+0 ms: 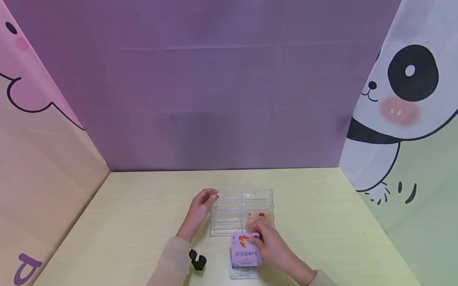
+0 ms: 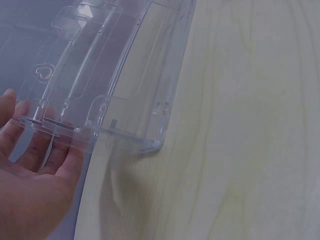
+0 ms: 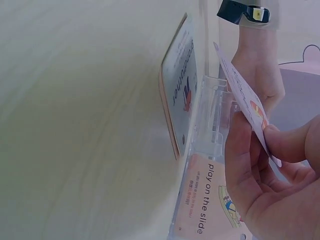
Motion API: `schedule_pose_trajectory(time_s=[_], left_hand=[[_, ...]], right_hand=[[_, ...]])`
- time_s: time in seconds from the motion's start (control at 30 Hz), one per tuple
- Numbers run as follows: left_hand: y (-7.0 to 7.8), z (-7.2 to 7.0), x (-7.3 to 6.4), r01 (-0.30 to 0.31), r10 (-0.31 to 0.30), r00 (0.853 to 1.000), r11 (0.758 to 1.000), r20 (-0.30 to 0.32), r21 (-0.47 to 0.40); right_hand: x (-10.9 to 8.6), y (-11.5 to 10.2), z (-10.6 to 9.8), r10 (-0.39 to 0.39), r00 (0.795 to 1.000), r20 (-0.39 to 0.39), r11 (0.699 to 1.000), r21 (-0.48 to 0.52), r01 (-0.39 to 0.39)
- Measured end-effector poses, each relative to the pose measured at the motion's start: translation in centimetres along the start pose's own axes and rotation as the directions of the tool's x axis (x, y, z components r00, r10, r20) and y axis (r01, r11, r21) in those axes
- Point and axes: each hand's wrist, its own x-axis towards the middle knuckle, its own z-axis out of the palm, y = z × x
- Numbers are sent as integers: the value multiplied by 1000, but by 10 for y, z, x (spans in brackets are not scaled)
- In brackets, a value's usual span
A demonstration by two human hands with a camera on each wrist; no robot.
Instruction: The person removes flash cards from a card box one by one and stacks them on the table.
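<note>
A clear plastic card rack [image 1: 227,205] with two columns of stepped pockets stands on the table. My left hand [image 1: 198,209] grips its upper left edge, the fingers behind the plastic in the left wrist view. Between thumb and fingers, my right hand [image 1: 274,245] pinches a purple "slippers" card [image 1: 247,259] in front of the rack. Below that card, partly covered in the head view, a pale "grandfather" card [image 1: 244,274] lies on the table. An orange "play on the slide" card [image 3: 200,200] sits in the rack's lower right pocket, partly hidden by the right hand.
A black wrist camera [image 1: 197,260] is worn on the left sleeve. The pale wooden table [image 1: 150,206] meets a purple backdrop [image 1: 222,99] at the back. Printed cartoon panels flank it, a panda [image 1: 379,155] on the right.
</note>
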Motion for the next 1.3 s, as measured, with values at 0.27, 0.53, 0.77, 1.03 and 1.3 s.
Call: schedule_pose_trajectory(time_s=[0.27, 0.53, 0.77, 1.03, 1.3], left_hand=[[1, 0, 0, 7, -7, 1000, 1000, -3, -13], [0, 0, 0, -3, 3, 1000, 1000, -15, -24], [-1, 0, 1, -20, 20, 1000, 1000, -8, -12], [-4, 0, 2, -14, 14, 1000, 1000, -8, -11], [0, 1, 2, 5, -5, 1000, 1000, -8, -23]], right_hand=[[-2, 3, 4, 31, 999, 33, 1000, 4, -31], [-3, 9, 7, 36, 998, 57, 999, -7, -36], [-5, 11, 11, 30, 997, 68, 999, -12, -29], [-5, 12, 15, 58, 997, 44, 990, -131, -52], [-3, 6, 19, 83, 997, 9, 927, -368, -74]])
